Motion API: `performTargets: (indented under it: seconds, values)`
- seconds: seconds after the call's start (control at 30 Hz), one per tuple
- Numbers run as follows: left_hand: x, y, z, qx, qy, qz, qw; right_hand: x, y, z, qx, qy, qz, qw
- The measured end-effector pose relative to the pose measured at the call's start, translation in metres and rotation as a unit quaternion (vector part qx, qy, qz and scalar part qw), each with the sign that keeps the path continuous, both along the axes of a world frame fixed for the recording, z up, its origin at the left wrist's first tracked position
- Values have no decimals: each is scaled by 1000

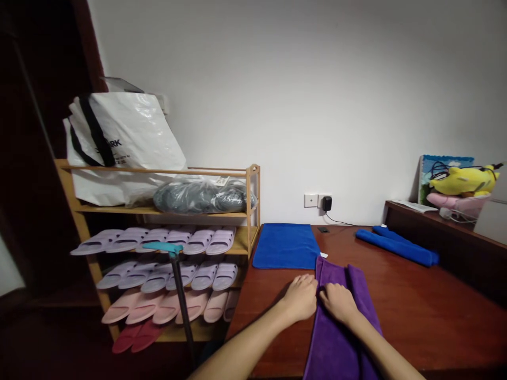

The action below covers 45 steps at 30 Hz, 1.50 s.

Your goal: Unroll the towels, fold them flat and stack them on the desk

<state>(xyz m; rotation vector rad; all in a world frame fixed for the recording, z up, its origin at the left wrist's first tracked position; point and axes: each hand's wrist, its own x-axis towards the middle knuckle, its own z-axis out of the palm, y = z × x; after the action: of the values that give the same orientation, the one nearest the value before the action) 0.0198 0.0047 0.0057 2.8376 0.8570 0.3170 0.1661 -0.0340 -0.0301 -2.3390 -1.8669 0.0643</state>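
Note:
A long purple towel (335,351) lies lengthwise on the brown table, partly folded, with its near part running out of the bottom of the view. My left hand (301,296) is closed at the towel's left edge, fingers curled in. Just right of it, my right hand (338,302) rests on the towel with its fingers bent and closed on the cloth. The fingertips of both hands are mostly hidden. Beyond the towel's far end, a blue towel (287,245) lies flat as a neat rectangle, a small white tag at its corner.
Rolled or folded blue towels (396,248) lie at the table's back right. A raised shelf (400,211) there holds a yellow plush toy (463,180). Left of the table (431,316) stands a wooden rack (253,211) with slippers and a white bag (134,132). A teal-topped pole (180,290) stands before it.

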Motion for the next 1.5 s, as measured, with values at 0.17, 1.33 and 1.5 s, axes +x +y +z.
performTargets:
  seconds: [0.17,1.33,1.5]
  values:
    - [7,10,-27,-19,20,-39,999,13,5,-5,-8,42,3,999]
    - [-92,-73,-28,71,36,-67,995,225,-124,-19,75,131,24,988]
    - [-106,-73,-21,96,29,-46,994,218,-115,-31,87,138,27,986]
